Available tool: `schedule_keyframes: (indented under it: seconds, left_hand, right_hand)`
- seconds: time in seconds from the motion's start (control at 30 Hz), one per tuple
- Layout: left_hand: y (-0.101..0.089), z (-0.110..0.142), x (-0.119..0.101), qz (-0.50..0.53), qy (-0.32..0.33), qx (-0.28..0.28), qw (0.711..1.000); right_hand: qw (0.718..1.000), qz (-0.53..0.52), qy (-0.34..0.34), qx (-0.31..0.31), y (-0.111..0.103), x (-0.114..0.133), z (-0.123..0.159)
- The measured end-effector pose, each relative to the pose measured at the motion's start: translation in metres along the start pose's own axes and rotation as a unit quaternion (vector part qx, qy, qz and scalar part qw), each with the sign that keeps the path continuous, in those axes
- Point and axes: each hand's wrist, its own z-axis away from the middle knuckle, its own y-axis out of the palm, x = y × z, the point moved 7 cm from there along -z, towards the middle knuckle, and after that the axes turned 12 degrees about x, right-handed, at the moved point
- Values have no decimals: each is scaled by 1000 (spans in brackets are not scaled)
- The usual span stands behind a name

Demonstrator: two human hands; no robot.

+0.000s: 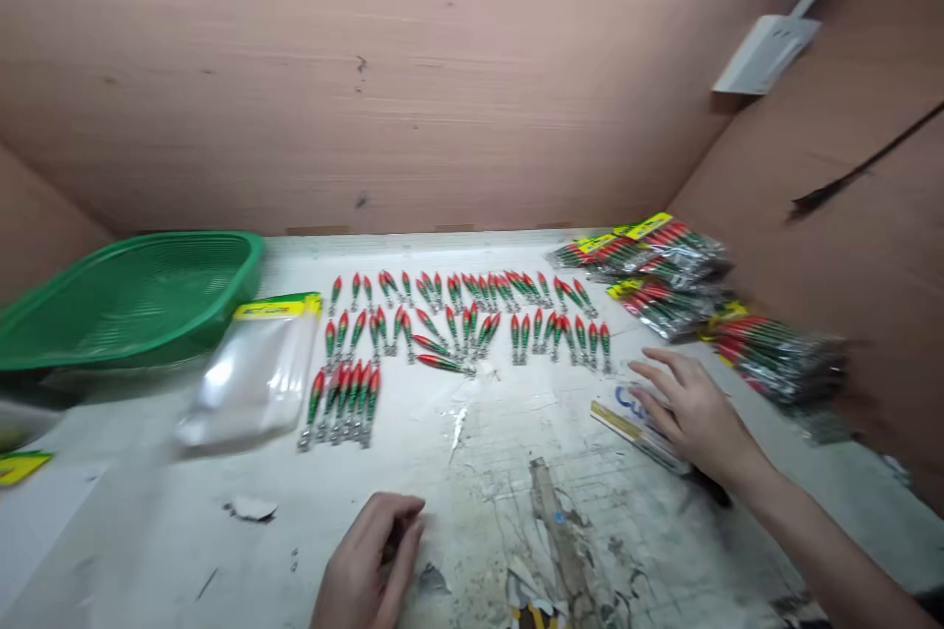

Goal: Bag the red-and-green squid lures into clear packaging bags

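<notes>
My left hand [361, 565] was at the near edge, a little left of the middle; its fingers were curled in, the thumb close to the forefinger, and I cannot tell whether they pinched anything; to its right a worn strip [564, 541] ran away from me along the stained table [457, 472], and to its left lay a torn scrap [253, 509].

My right hand [697, 418] was farther off, on the right, palm down over a white box [623, 413] with blue letters; my fingers were apart, spread loosely, and I cannot tell whether they touched it; a dark thing [712, 489] stuck out below my wrist, too blurred to name.

The lures [361, 398], red and green with silvery ends, lay beyond my hands in three rows; the nearest was a short, tight cluster on the left, tips pointing away; just left of it sat a pile of clear bags [251, 373] with yellow tops; the middle row was longer, a few lures lying aslant near its centre; the far row ran about as wide, crowded towards the right.

Filled packs [675, 305] were heaped at the far right, some overlapping; a green basket [255, 260] stood at the far left; behind everything rose a pinkish wall [442, 118], with a white socket [767, 54] high on the right.
</notes>
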Motion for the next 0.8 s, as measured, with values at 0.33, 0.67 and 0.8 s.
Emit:
schedule_keyframes:
  seconds: [0.33, 0.67, 0.8]
  left_hand:
    - [-172, -64, 35, -267, -174, -254, 913]
    - [-237, -88, 84, -137, -306, -285, 898]
    - [-240, -74, 76, -56, -261, -324, 908]
  right_hand:
    - [971, -203, -125, -11, 8, 110, -25]
    - [896, -411, -157, 58, -32, 108, -29]
    - [886, -396, -186, 156, -36, 138, -48]
